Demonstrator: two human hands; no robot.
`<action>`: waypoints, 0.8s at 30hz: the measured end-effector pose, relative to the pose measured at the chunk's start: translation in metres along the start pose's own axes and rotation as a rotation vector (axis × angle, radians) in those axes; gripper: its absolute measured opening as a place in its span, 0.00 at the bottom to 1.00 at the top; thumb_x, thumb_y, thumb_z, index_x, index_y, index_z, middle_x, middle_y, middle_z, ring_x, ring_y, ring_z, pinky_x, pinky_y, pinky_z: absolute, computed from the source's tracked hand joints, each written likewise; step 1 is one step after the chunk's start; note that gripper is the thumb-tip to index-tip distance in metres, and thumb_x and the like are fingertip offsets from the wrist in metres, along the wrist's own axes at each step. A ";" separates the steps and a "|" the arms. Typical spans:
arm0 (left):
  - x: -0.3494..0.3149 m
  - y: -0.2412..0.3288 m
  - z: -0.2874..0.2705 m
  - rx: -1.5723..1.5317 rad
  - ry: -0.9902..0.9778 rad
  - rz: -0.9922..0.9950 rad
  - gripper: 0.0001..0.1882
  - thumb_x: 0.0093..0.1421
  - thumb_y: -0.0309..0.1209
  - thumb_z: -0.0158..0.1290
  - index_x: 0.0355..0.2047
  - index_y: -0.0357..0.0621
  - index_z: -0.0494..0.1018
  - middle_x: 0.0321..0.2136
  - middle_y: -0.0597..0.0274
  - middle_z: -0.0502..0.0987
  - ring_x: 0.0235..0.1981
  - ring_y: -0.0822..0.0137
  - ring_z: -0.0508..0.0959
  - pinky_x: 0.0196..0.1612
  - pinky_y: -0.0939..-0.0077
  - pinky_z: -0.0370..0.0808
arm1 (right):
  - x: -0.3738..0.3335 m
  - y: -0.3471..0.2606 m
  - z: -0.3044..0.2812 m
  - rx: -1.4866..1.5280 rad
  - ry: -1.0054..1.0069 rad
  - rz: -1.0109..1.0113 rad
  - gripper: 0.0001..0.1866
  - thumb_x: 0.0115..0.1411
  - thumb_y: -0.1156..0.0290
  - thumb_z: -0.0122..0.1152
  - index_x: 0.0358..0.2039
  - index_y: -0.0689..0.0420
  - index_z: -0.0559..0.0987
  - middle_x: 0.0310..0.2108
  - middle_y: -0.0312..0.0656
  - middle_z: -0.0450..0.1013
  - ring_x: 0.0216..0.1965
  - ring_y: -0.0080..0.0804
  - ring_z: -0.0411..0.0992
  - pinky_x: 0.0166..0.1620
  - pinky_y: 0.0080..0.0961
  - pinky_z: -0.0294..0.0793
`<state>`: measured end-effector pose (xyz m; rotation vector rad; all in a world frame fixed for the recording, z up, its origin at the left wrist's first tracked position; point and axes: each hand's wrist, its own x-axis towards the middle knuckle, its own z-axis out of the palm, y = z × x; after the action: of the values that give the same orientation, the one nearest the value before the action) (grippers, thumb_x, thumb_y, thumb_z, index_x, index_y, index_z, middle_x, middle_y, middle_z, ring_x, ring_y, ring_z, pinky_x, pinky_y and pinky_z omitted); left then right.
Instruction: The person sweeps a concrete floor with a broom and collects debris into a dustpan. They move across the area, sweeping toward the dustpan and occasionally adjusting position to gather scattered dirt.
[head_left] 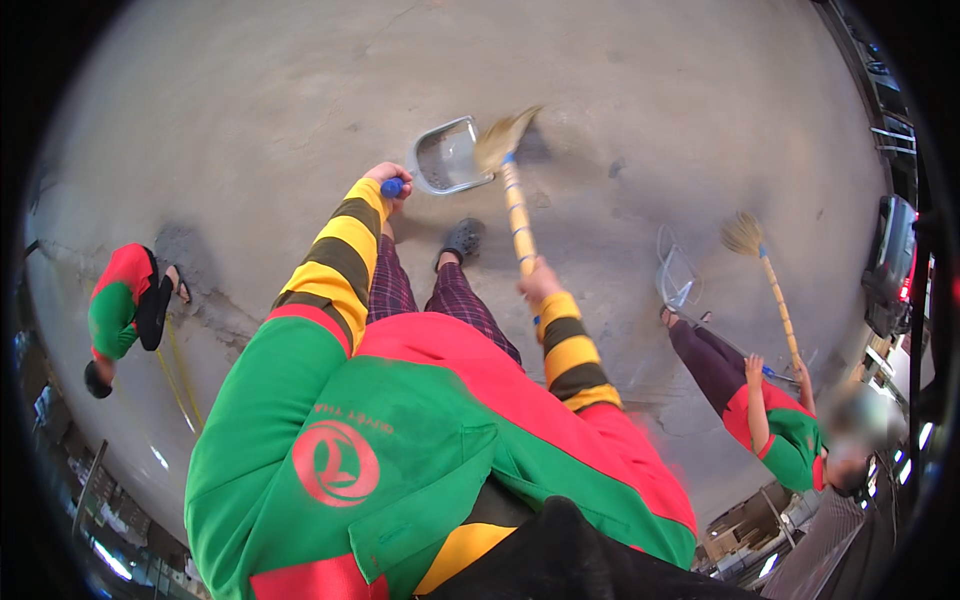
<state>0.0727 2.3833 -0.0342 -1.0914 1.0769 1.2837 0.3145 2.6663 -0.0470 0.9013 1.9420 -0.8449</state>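
My left hand (390,178) is closed around the blue-ended handle (393,187) of a dustpan. The grey dustpan pan (462,157) rests on the floor ahead of me, with some dark debris inside. In my right hand (541,281) is a grass broom, its yellowish handle (517,215) banded with blue. The broom's straw head (503,140) fans out beside the right edge of the pan, slightly blurred; whether it touches the pan I cannot tell.
Bare concrete floor (640,90) surrounds me. To the right, a co-worker (752,400) holds another broom (742,236) and dustpan (677,270). Another person (125,305) bends at the left, near yellow poles (178,372). A dark car (892,265) stands at the far right.
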 end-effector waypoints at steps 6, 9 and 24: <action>0.011 -0.002 -0.005 0.027 -0.031 0.063 0.05 0.50 0.29 0.44 0.20 0.46 0.62 0.13 0.65 0.70 0.09 0.77 0.69 0.09 0.84 0.55 | -0.112 0.019 0.015 0.218 -0.151 -0.060 0.37 0.37 0.78 0.60 0.52 0.52 0.60 0.22 0.43 0.69 0.20 0.31 0.69 0.23 0.29 0.69; 0.017 -0.005 -0.010 -0.003 -0.019 0.050 0.04 0.50 0.29 0.44 0.20 0.46 0.61 0.12 0.66 0.69 0.09 0.77 0.69 0.09 0.83 0.55 | -0.146 0.027 -0.006 0.310 -0.143 -0.019 0.43 0.37 0.78 0.61 0.57 0.52 0.56 0.22 0.41 0.69 0.21 0.28 0.68 0.24 0.26 0.69; -0.027 -0.030 -0.079 -0.222 -0.111 0.030 0.05 0.49 0.29 0.44 0.20 0.44 0.62 0.14 0.66 0.69 0.10 0.78 0.69 0.09 0.84 0.55 | -0.109 0.048 -0.032 0.464 0.326 0.061 0.23 0.40 0.81 0.54 0.41 0.57 0.66 0.16 0.37 0.67 0.14 0.26 0.66 0.16 0.25 0.65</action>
<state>0.1027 2.3011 -0.0205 -1.1564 0.8859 1.4973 0.3865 2.6866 0.0505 1.4385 2.0100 -1.1993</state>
